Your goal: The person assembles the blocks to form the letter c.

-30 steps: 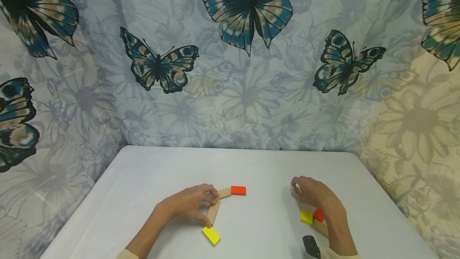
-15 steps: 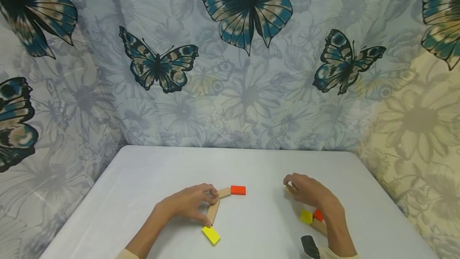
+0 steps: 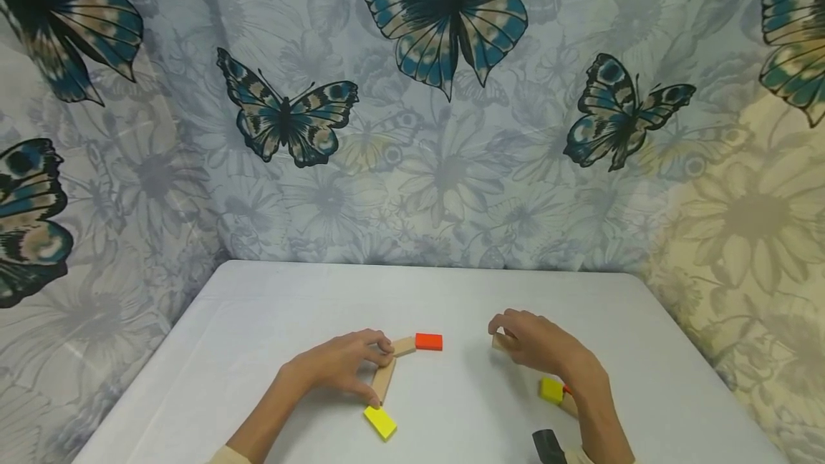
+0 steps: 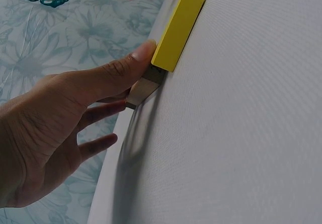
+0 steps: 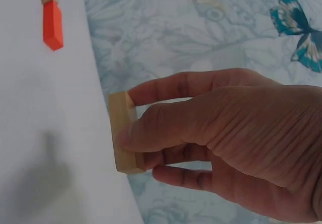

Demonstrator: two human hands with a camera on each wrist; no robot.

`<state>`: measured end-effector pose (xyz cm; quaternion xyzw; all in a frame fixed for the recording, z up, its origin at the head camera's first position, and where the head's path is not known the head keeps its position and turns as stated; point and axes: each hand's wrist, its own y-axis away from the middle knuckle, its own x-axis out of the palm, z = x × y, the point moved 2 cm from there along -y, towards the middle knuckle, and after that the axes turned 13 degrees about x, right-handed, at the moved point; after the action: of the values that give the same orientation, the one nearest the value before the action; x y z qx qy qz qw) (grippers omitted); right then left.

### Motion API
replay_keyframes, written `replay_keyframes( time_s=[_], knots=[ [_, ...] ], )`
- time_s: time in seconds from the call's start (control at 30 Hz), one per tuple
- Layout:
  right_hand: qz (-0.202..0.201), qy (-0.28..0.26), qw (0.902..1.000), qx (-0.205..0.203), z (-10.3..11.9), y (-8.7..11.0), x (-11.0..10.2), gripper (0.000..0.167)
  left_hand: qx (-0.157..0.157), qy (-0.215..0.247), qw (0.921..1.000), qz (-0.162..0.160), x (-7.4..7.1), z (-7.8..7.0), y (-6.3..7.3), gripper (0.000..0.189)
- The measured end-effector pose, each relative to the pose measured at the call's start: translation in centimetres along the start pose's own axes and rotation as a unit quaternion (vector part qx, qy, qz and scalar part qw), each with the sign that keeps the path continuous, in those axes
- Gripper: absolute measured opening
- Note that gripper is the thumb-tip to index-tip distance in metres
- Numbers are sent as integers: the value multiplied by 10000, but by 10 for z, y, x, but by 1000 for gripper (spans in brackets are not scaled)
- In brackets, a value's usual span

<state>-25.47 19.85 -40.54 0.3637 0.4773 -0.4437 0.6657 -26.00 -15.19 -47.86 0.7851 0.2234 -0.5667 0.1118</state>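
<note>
My left hand (image 3: 341,364) spans a plain wooden block (image 3: 384,382) lying on the table, thumb at its near end and fingers at its far end. A yellow block (image 3: 380,423) lies at that near end, right by the thumb tip (image 4: 145,51). Beyond the fingers, another plain wooden block (image 3: 404,346) and a red block (image 3: 428,341) continue the bent row. My right hand (image 3: 538,341) pinches a third plain wooden block (image 5: 121,116) between thumb and fingers; its shadow falls on the table apart from it in the right wrist view.
Near my right forearm lie a yellow block (image 3: 551,390), a mostly hidden red block (image 3: 567,389) and a wooden block (image 3: 570,405). A dark device (image 3: 548,445) sits at the right wrist. Butterfly-patterned cloth (image 3: 445,192) rises behind the white table (image 3: 309,292).
My right hand has moved left with the wooden block, toward the row. The left hand and the row's blocks have stayed in place.
</note>
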Motion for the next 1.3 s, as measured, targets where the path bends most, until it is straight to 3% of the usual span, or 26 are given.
replay_keyframes(
  time_s=[0.37, 0.63, 0.83, 0.93, 1.3],
  knots=[
    [299, -46, 9992, -279, 29, 0, 2, 41, -34, 22, 10000, 41, -1, -2, -1, 70],
    [413, -110, 9982, -411, 43, -1, 7, 35, -13, 125, 9999, 0, 0, -1, 0, 68],
    [779, -274, 9963, -218, 56, -3, 12, 30, 2, 93, 10000, -16, 0, -1, 0, 68],
    [979, -190, 9949, -150, 64, -4, 15, 28, -58, 104, 9999, 19, 0, -1, -1, 69],
    [1523, 279, 9867, -499, 87, -9, 31, 28, -205, 70, 9997, 72, -2, -3, -1, 69]
  ],
)
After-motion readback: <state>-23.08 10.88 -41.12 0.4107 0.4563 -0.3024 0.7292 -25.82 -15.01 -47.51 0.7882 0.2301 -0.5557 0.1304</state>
